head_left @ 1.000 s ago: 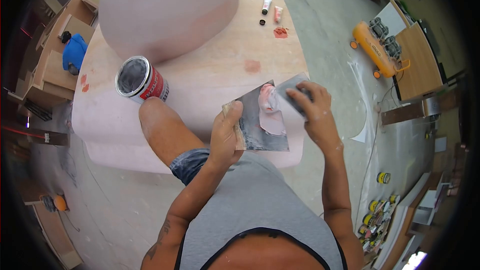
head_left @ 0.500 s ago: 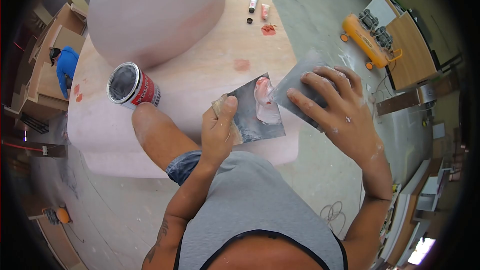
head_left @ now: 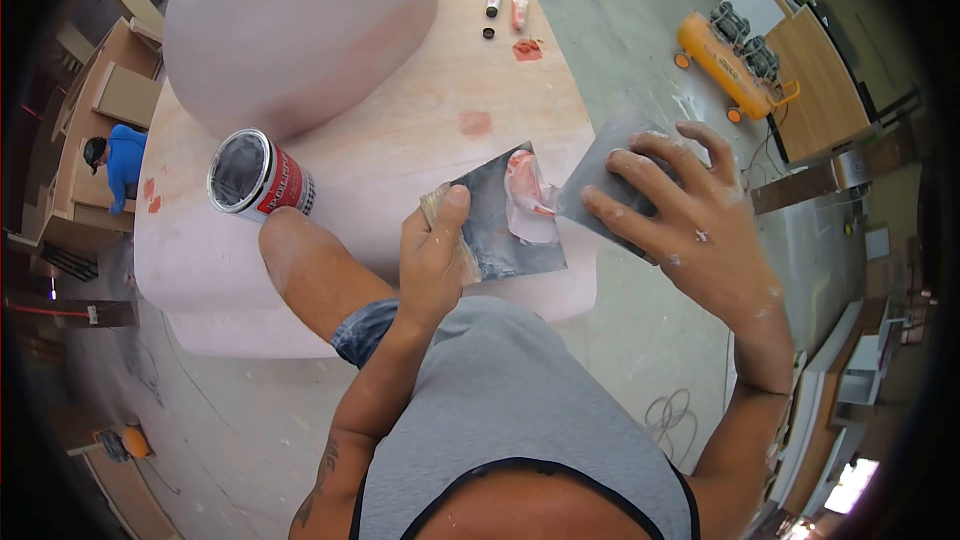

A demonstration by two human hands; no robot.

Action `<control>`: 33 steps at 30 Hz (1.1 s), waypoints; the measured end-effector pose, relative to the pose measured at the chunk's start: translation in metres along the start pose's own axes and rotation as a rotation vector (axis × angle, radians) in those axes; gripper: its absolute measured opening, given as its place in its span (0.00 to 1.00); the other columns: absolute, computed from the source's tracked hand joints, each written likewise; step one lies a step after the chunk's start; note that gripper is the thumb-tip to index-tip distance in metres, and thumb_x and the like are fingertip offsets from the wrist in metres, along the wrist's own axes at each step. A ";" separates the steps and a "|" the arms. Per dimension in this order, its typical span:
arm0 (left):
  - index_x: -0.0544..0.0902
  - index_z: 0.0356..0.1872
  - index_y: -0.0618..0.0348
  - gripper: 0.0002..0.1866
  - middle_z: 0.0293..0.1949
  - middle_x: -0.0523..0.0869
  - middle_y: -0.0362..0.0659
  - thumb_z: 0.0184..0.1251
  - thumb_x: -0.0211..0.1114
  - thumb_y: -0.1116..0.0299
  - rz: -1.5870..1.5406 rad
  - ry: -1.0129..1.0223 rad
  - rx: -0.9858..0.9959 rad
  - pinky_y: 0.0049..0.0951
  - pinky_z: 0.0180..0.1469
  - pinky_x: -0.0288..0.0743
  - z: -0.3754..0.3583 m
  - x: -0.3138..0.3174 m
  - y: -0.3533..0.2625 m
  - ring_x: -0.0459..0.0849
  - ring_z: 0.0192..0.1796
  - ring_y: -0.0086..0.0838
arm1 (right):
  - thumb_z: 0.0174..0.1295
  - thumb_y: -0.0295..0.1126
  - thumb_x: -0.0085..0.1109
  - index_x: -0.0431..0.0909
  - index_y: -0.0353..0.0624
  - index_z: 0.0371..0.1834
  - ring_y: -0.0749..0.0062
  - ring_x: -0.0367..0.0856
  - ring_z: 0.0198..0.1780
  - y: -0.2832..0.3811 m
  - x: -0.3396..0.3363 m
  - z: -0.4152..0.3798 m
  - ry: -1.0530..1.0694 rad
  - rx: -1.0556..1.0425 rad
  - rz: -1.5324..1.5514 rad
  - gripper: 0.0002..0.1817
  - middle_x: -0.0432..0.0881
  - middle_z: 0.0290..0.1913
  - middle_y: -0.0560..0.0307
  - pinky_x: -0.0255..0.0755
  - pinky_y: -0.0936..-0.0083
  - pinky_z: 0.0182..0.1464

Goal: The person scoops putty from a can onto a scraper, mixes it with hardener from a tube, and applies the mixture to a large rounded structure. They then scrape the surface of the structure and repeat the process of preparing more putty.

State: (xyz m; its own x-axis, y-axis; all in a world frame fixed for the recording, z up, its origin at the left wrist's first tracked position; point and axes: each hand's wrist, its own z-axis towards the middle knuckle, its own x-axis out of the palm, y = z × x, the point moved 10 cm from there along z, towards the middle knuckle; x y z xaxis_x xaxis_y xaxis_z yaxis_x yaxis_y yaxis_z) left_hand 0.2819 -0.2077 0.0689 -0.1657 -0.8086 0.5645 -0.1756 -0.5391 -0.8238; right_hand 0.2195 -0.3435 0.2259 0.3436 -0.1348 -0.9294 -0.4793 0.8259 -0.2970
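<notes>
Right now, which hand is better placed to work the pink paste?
Probably the right hand: its grey spreader has a corner at the pink paste, while the left hand holds the dark plate under it.

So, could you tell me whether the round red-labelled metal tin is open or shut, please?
Open: no lid covers the tin, and its grey inside shows.

The open can (head_left: 290,183) stands left of the two tubes (head_left: 495,0), before the dome (head_left: 300,30).

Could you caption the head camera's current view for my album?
Two hands hold flat plates, pink paste between them, near an open can.
</notes>
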 end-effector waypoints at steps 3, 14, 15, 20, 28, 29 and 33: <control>0.81 0.40 0.62 0.18 0.35 0.80 0.35 0.80 0.55 0.56 0.001 -0.024 -0.004 0.18 0.37 0.73 0.002 -0.003 0.003 0.76 0.35 0.15 | 0.49 0.33 0.69 0.82 0.61 0.49 0.67 0.75 0.61 -0.002 -0.007 -0.003 0.017 0.007 -0.038 0.21 0.79 0.53 0.65 0.62 0.53 0.70; 0.78 0.49 0.68 0.18 0.42 0.85 0.43 0.79 0.56 0.59 -0.004 0.069 -0.020 0.24 0.44 0.82 0.004 -0.003 0.017 0.85 0.40 0.22 | 0.52 0.33 0.65 0.81 0.56 0.47 0.67 0.76 0.59 0.003 -0.004 -0.004 0.041 -0.042 -0.045 0.17 0.78 0.51 0.65 0.62 0.52 0.70; 0.80 0.46 0.65 0.17 0.38 0.82 0.39 0.80 0.56 0.58 0.003 0.028 -0.015 0.21 0.40 0.77 0.004 0.000 0.014 0.80 0.37 0.18 | 0.52 0.33 0.65 0.81 0.56 0.47 0.67 0.76 0.59 0.002 -0.004 -0.005 0.043 -0.038 -0.047 0.17 0.78 0.51 0.65 0.62 0.52 0.70; 0.80 0.43 0.63 0.18 0.36 0.81 0.36 0.80 0.56 0.56 -0.040 0.077 -0.077 0.20 0.39 0.74 0.009 0.015 0.022 0.77 0.37 0.16 | 0.52 0.32 0.64 0.81 0.56 0.45 0.68 0.76 0.57 -0.005 -0.012 -0.013 0.053 -0.025 -0.100 0.15 0.78 0.50 0.64 0.63 0.51 0.69; 0.81 0.46 0.66 0.19 0.40 0.82 0.37 0.79 0.55 0.57 -0.018 0.401 -0.261 0.18 0.42 0.70 0.039 0.142 0.090 0.76 0.40 0.18 | 0.49 0.25 0.65 0.83 0.54 0.43 0.65 0.77 0.57 -0.071 -0.042 -0.109 0.115 0.337 -0.197 0.16 0.80 0.50 0.62 0.63 0.54 0.68; 0.81 0.46 0.67 0.19 0.40 0.82 0.37 0.79 0.55 0.56 0.069 0.491 -0.275 0.19 0.42 0.70 0.043 0.173 0.116 0.77 0.40 0.19 | 0.48 0.21 0.63 0.83 0.53 0.44 0.62 0.77 0.56 -0.085 -0.040 -0.137 0.144 0.456 -0.187 0.19 0.80 0.50 0.61 0.64 0.56 0.66; 0.82 0.43 0.68 0.21 0.36 0.84 0.42 0.75 0.57 0.54 0.327 0.780 -0.432 0.29 0.37 0.75 0.058 0.288 0.260 0.80 0.34 0.24 | 0.49 0.15 0.54 0.82 0.52 0.48 0.58 0.76 0.54 -0.109 0.002 -0.287 0.198 0.994 -0.095 0.24 0.79 0.49 0.59 0.65 0.60 0.60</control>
State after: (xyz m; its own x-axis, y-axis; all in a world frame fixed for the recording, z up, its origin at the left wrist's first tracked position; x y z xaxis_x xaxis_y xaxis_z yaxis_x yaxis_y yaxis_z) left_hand 0.2452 -0.5945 0.0140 -0.8441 -0.4346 0.3140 -0.3240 -0.0532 -0.9446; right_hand 0.0406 -0.5905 0.1934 0.1626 -0.2374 -0.9577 0.4621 0.8759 -0.1387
